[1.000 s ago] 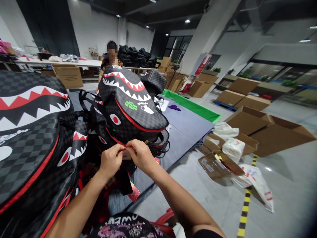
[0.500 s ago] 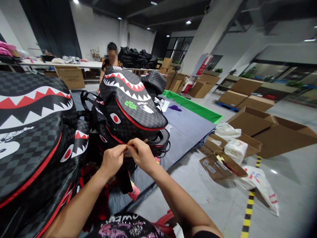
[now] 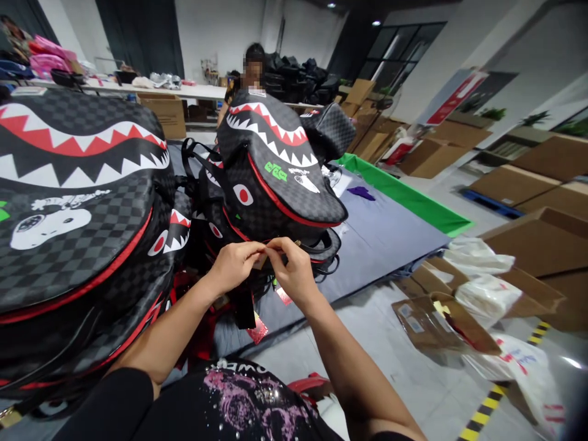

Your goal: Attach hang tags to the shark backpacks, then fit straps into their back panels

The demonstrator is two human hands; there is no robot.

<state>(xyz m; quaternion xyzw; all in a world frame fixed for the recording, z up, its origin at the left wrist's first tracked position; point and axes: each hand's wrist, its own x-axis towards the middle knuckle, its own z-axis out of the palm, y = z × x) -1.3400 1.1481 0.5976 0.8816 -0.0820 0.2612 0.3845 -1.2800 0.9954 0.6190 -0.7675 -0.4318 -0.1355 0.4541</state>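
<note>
My left hand (image 3: pixel 234 264) and my right hand (image 3: pixel 294 272) meet fingertip to fingertip in front of a dark checkered backpack (image 3: pixel 275 159) with a printed shark mouth. Both are closed in a pinch, and what they grip is too small to make out. Just under the fingertips shows a small tan piece, perhaps a tag (image 3: pixel 260 262). The backpack lies on top of another similar one, its black handle loop (image 3: pixel 328 245) beside my right hand. Red tags (image 3: pixel 258 329) hang below my hands. A larger-looking shark backpack (image 3: pixel 82 184) stands close on my left.
A grey cloth-covered table (image 3: pixel 386 220) extends to the right, with a purple scrap (image 3: pixel 361 193) and a green edge (image 3: pixel 404 196). Open cardboard boxes (image 3: pixel 441 331) and white plastic bags (image 3: pixel 493 297) lie on the floor at right. Another person (image 3: pixel 234 89) is behind the backpacks.
The view has swung left, so the backpacks and boxes appear further right. My hands stay pinched together at about the same place by the backpack.
</note>
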